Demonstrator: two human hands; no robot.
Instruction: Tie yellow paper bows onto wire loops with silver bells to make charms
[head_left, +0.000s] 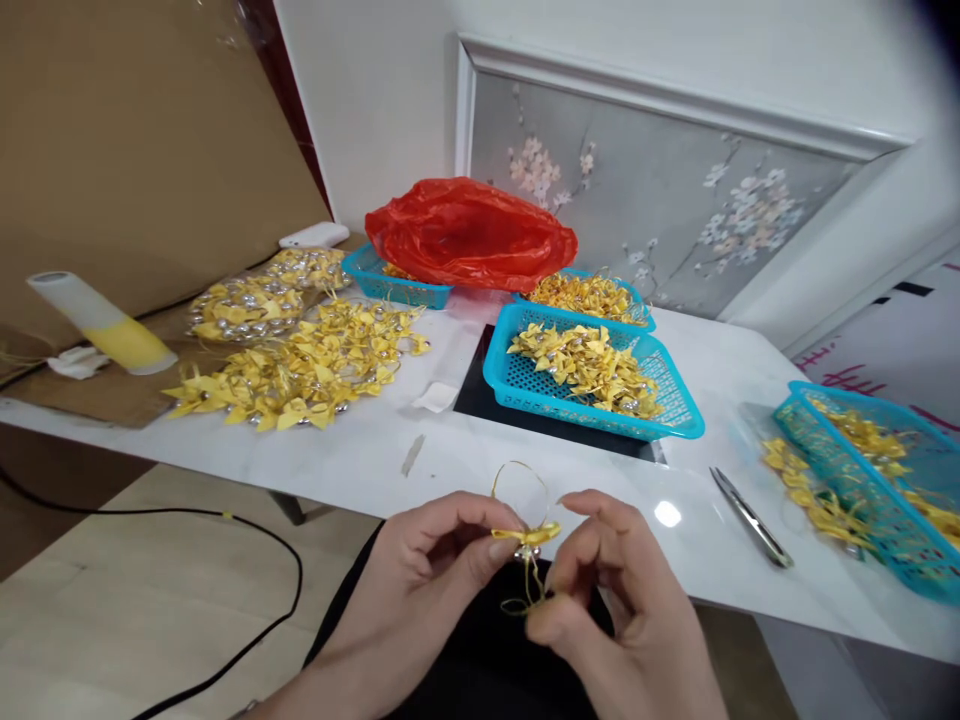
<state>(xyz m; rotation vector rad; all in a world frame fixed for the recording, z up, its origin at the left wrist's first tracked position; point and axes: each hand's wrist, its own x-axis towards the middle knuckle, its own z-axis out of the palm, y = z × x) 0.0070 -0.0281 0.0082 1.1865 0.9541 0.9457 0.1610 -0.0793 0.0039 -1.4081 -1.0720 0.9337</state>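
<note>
**A:** Nearest the lens, both hands were off the near edge of the table (pixel 420 470), over a dark lap. The left hand (pixel 431 560) pinched a small yellow bow (pixel 534 535) between thumb and forefinger, and the right hand (pixel 600 590) nipped the thin cord (pixel 525 600) hanging below it.

**B:** And the loop above?

**A:** A fine gold loop stood up from the bow, free of both hands. The thing looked featherlight and soft, ribbon that would crush under pressure, so I'd judge the knot at the middle the place to hold, fingertips only.

**B:** Baskets?

**A:** A blue basket (pixel 675 425) sat mid-table on a black mat, heaped with yellow bows with silvery beads among them. Just behind it, a second basket (pixel 637 300) was full of the same. A third basket (pixel 390 285) toward the far edge lay partly under a red plastic bag (pixel 469 230). At the right edge a fourth basket (pixel 862 470) held more, some spilling beside it.

**B:** Loose ones?

**A:** A big pile (pixel 300 370) lay toward the left edge, and tweezers (pixel 750 515) lay near the right basket.
</note>
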